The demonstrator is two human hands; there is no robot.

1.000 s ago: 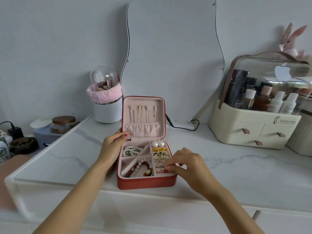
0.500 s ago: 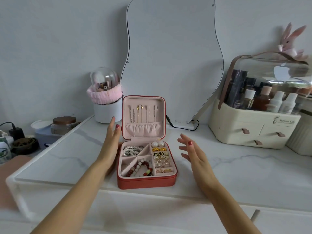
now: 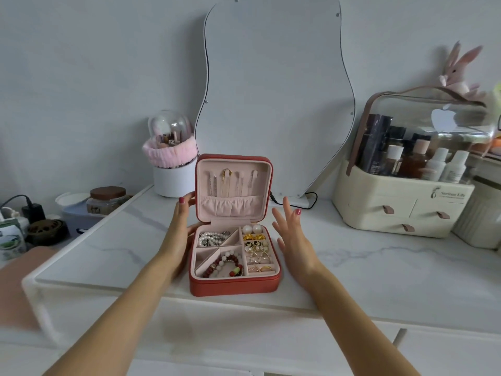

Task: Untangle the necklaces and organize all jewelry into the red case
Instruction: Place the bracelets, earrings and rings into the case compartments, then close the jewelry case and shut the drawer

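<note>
Nearby: mirror (image 3: 273,90) behind red case (image 3: 234,286); left hand (image 3: 180,232), right hand (image 3: 294,240) grips released.

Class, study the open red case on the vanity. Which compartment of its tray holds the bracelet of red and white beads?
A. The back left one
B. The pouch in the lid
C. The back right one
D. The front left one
D: the red and white bead bracelet lies in the front left compartment of the red case, nearest the camera, while the back left one holds a pearl strand.
</note>
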